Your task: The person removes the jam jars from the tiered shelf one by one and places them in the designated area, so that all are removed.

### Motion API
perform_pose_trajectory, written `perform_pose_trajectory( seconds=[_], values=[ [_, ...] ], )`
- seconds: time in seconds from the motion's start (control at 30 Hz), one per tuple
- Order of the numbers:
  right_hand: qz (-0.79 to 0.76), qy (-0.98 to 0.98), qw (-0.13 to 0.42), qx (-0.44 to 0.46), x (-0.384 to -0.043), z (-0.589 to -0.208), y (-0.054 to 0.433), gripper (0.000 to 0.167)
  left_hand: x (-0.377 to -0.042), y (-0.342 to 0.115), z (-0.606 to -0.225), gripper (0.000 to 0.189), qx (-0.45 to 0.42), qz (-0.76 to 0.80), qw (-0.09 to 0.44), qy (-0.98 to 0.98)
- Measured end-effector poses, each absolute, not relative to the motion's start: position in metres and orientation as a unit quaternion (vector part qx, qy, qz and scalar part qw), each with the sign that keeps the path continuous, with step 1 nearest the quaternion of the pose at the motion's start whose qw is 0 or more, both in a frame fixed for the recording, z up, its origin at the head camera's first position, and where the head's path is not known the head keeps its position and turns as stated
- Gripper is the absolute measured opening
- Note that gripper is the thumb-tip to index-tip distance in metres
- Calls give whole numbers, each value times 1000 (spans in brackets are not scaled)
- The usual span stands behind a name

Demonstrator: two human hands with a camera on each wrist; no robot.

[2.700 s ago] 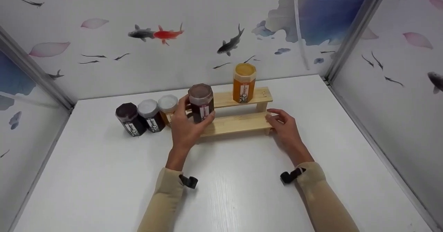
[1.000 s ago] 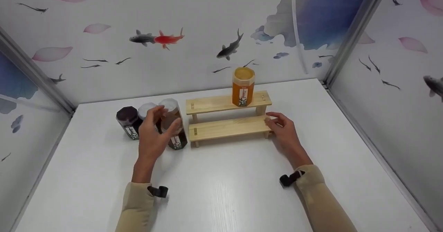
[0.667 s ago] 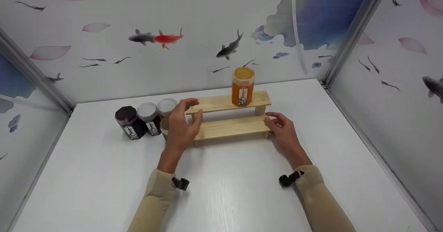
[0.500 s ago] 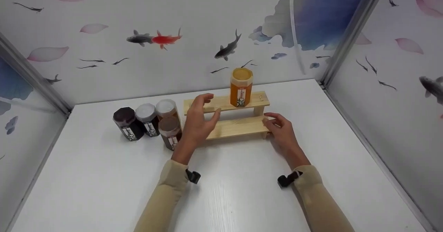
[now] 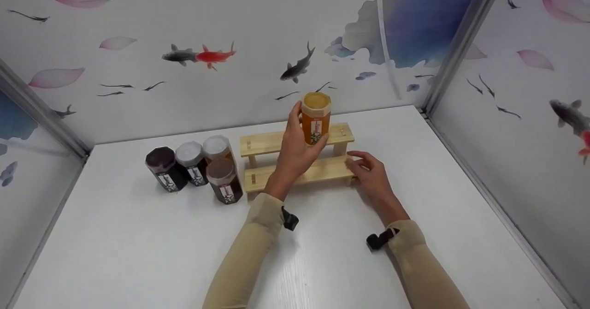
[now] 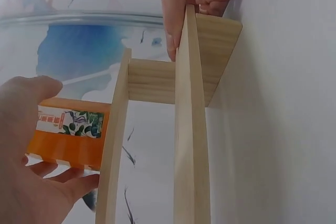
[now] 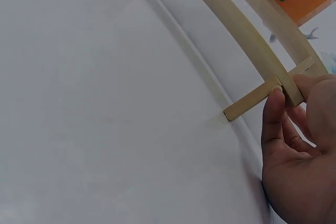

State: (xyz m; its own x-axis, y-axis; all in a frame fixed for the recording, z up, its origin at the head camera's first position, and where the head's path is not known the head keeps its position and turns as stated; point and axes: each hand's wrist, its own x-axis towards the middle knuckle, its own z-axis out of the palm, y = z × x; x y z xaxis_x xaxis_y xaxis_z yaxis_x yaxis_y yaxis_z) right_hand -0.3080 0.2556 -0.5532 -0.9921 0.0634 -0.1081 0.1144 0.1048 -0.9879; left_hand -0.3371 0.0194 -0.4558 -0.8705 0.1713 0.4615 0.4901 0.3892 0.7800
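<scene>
My left hand [image 5: 297, 150] curls round an orange jar [image 5: 316, 124] with a pale yellow lid, thumb on one side and fingers on the other. The jar is upright at the upper step of a two-step wooden stand [image 5: 265, 175]; in the left wrist view its base is right at that board. My right hand [image 5: 374, 177] pinches the right end of the lower step between thumb and fingers, also seen in the right wrist view, where the stand's end leg [image 7: 252, 99] shows beside the fingertips.
Left of the stand, a brown-lidded jar [image 5: 224, 182], a white-lidded amber jar [image 5: 217, 147], a white-lidded dark jar [image 5: 191, 161] and a dark-lidded jar [image 5: 167, 168] stand close together on the white table [image 5: 138, 244]. Printed walls [image 5: 258, 14] enclose the back and sides.
My left hand set the brown-lidded jar down beside the other jars, let go, then moved right and took hold of the orange jar. The right hand stayed on the stand.
</scene>
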Motion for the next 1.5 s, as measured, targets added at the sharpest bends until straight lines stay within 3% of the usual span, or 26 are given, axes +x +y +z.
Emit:
perform_pose_trajectory(
  seconds=[0.23,0.7,0.93,1.17,1.5],
  values=[
    [-661,748,14,60,-309,-553,256,45,-343,25,-456,97,-172,-520,147,-824],
    [-664,746,10,53,-309,-553,253,44,-328,-1,-464,87,-173,-463,210,-844],
    [-663,747,10,49,-309,-553,253,46,-314,-33,-468,85,-194,-450,246,-837],
    [-661,748,14,53,-310,-554,252,45,-298,-74,-473,82,-188,-488,315,-792],
    [-666,745,-16,34,-309,-555,254,43,-284,-138,-466,77,-179,-481,388,-766]
  ],
)
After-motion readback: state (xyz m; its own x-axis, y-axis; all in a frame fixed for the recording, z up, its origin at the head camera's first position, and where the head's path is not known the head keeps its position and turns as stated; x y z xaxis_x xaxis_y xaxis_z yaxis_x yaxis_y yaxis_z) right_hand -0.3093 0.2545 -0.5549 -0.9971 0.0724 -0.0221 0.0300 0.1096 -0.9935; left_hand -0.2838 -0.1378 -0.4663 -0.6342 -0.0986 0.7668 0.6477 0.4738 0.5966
